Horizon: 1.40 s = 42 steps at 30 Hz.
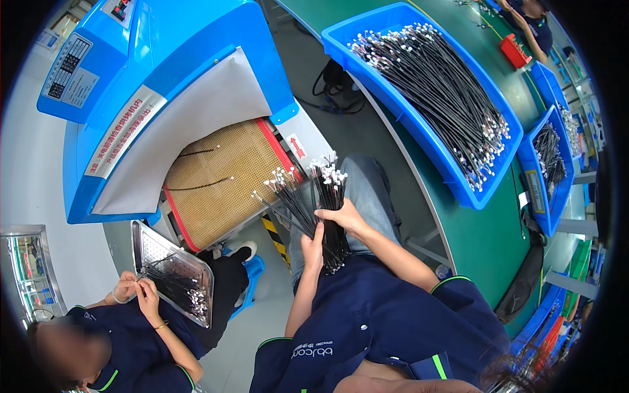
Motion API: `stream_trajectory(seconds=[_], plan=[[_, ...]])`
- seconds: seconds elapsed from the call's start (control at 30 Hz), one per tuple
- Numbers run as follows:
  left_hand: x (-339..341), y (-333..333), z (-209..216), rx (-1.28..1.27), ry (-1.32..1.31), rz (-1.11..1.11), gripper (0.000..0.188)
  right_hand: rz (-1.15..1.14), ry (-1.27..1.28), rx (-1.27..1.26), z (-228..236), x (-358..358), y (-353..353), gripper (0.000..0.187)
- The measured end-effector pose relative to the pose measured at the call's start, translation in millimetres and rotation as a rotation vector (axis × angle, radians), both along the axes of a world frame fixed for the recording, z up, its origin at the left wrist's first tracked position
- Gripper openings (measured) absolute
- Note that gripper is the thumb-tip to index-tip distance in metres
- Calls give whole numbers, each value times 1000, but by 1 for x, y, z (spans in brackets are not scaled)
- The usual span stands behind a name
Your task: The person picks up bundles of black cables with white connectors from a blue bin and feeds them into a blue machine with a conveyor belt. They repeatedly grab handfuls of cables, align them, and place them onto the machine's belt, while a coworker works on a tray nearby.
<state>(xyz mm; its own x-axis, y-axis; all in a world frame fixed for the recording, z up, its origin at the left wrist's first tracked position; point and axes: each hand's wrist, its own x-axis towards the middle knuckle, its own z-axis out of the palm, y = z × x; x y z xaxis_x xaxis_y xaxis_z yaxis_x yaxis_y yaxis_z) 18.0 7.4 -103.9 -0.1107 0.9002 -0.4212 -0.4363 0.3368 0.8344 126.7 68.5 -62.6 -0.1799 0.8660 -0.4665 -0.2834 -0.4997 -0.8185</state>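
Over my lap, my left hand (312, 249) is closed round a bundle of black cables (293, 204) with white connectors, its tops fanned out toward the left. Right beside it, my right hand (346, 218) is wrapped round a second, tighter cable bundle (333, 191) standing nearly upright. The two bundles meet between my hands, and the lower cable ends hang down in front of my dark blue shirt. My fingers partly hide where the bundles touch.
A blue machine (190, 39) with a mesh conveyor belt (229, 157) carrying two loose cables stands ahead left. On the green table (419, 177) sits a large blue bin (481, 200) full of cables. A seated person at lower left handles cables over a metal tray (145, 236).
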Motion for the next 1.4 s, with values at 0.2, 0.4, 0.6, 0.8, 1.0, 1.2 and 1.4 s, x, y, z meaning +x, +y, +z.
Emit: stream_trajectory(seconds=[0.2,0.4,0.6,0.8,1.0,1.2,1.4], plan=[[0,0,-1,11,13,-10,30,37,-45,-32,1,0,1,21],[-1,1,-5,-6,40,-31,28,-8,4,16,-8,0,0,20],[0,1,-3,16,84,-60,28,-44,11,-28,0,0,-1,16],[-2,-1,-11,-49,98,-52,30,23,11,-18,-6,2,2,19],[-1,1,-5,54,99,-71,31,81,-36,-30,-5,3,6,29],[-2,-1,-3,23,117,-99,32,78,-39,-44,-10,3,5,26],[-1,2,0,45,111,-124,36,33,69,-35,-10,2,2,22]])
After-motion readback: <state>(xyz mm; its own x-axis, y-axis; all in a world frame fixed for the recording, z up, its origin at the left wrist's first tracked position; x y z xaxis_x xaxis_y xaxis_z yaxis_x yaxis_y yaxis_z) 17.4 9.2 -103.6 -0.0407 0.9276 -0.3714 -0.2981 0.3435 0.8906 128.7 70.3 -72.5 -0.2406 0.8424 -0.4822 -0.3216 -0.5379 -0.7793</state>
